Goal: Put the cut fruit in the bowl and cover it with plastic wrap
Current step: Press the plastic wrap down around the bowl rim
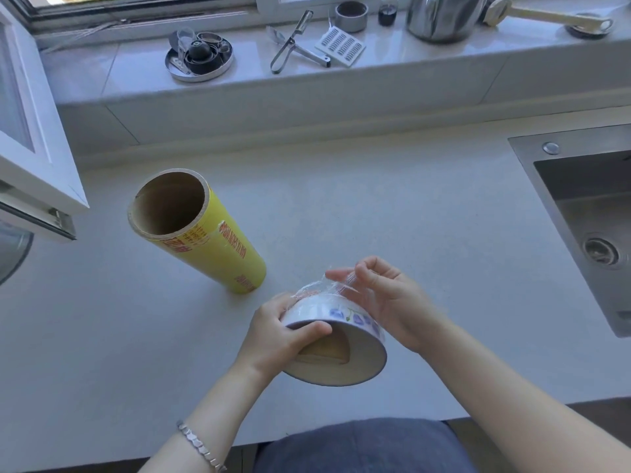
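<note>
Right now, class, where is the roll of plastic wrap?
The plastic wrap roll stands on the counter, left of the bowl in both hands.

Stainless sink [577, 213] sitting at counter's right edge, drain [600, 251] showing. On windowsill: round tin [199, 55] holding small metal parts, peeler [290, 40] lying beside small grater [339, 46], metal kettle [442, 16] standing near right. White countertop [375, 206] stretching below sill.

- Plastic wrap roll [218, 247]: red print runs along the yellow label in several lines; the characters are too blurred and skewed to read.
- No other text, number or sign is legible.
</note>
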The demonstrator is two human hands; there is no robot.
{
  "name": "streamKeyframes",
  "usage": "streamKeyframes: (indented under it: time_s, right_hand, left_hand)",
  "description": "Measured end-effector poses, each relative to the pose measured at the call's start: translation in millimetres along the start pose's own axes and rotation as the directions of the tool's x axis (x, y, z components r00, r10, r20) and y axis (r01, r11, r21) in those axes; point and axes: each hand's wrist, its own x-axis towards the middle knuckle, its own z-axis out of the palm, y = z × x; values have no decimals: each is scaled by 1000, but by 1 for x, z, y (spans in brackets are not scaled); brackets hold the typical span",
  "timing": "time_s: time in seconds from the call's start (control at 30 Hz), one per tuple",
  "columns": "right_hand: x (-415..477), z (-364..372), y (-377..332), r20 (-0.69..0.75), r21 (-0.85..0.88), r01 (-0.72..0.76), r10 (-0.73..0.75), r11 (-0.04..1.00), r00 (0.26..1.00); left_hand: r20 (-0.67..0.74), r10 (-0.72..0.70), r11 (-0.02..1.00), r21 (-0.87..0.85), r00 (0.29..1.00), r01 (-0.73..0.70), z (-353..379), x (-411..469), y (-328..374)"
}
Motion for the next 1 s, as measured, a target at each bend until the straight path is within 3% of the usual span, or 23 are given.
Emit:
streamKeyframes:
  time_s: [0.17, 0.33, 0.53, 0.67, 0.77, 0.83, 0.9, 1.0]
  right_hand:
    - [6, 4, 6, -171, 29, 92, -85, 995, 982]
    - [8, 2, 14, -366, -408, 27, -190, 913, 911]
    - [3, 1, 18, -402, -335, -240, 92, 911, 911]
    - [-1, 2, 21, -392, -286, -236, 111, 929, 913]
    - [-2, -1, 25, -391, -386, -264, 103, 884, 915]
    - [-2, -9, 26, -414, -488, -225, 3, 843, 910]
    - [-7, -18, 23, -411, -582, -92, -194, 808, 891]
    - [-26, -16, 17, -165, -676, 163, -363, 719, 917]
  left_hand:
    - [34, -19, 1000, -15, 999, 20, 0, 3, 2]
    - [20, 32, 999, 6, 999, -33, -3, 3, 4]
    - [-16, 64, 997, -51, 998, -65, 1, -5, 4]
    - [-28, 48, 997, -66, 998, -50, 0, -7, 0]
    - [-21, 20, 999, -35, 1000, -21, 0, -10, -3]
    - [-28, 19, 999, -25, 999, -20, 0, -11, -3]
    - [-52, 19, 999, -27, 998, -21, 0, -11, -1]
    - [-69, 16, 1000, -11, 997, -16, 0, -8, 4]
